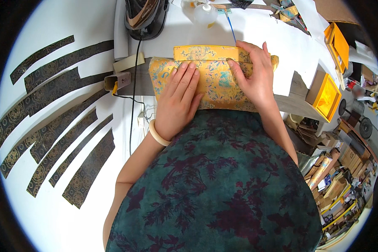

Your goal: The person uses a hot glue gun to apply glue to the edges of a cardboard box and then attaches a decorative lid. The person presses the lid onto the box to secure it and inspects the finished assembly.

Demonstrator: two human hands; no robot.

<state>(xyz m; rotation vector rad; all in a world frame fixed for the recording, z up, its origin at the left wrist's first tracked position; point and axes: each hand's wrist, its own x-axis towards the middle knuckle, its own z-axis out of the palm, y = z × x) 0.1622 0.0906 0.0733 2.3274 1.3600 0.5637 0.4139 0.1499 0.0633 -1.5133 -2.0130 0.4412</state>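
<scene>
A yellow floral brocade cloth (220, 86) lies in front of me at the table's near edge. Along its far side is a long, straight-edged yellow piece (206, 53), box-like and covered in a similar floral pattern. My left hand (178, 92), with a cream bangle on its wrist, rests flat on the cloth, fingers stretched out and tips near the long piece's near edge. At the right end of that piece, my right hand (256, 71) grips it between thumb and fingers. The thumb presses on the near edge, while the index finger reaches the far edge.
A black iron-like appliance (147, 19) stands at the far left, its cord (134, 101) running toward me. Several dark patterned strips (88, 170) lie at left. A clear bottle (206, 14) and a blue stick (231, 29) are beyond the cloth. Yellow open boxes (324, 95) stand at right.
</scene>
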